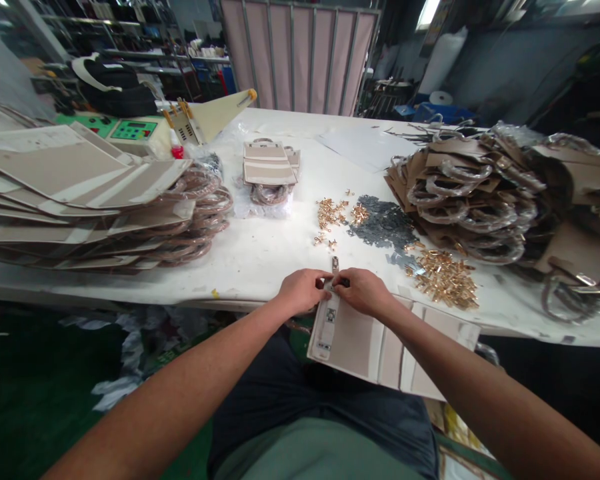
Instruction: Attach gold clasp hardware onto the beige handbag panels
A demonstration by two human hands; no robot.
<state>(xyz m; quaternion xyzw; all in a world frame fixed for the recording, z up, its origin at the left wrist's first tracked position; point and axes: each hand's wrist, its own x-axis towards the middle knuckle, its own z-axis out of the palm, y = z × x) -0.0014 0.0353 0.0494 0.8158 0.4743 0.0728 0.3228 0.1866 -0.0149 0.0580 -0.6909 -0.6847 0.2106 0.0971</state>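
My left hand (303, 291) and my right hand (366, 291) meet at the near edge of the white table (260, 260). Both pinch a small metal fitting (335, 280) at the top of a narrow strap on a beige bag panel (365, 343). The panel lies partly over the table edge and hangs down onto my lap. A short strap tab (335, 264) sticks up just beyond my fingers. The fingertips hide most of the fitting.
Gold metal clasps (445, 277) lie in a pile to the right, with more gold pieces (330, 215) and dark grey plates (383, 223) ahead. Stacked beige panels (75, 193) fill the left. Wrapped bag handles (475, 193) are heaped at right. A machine with a green control panel (130, 129) stands far left.
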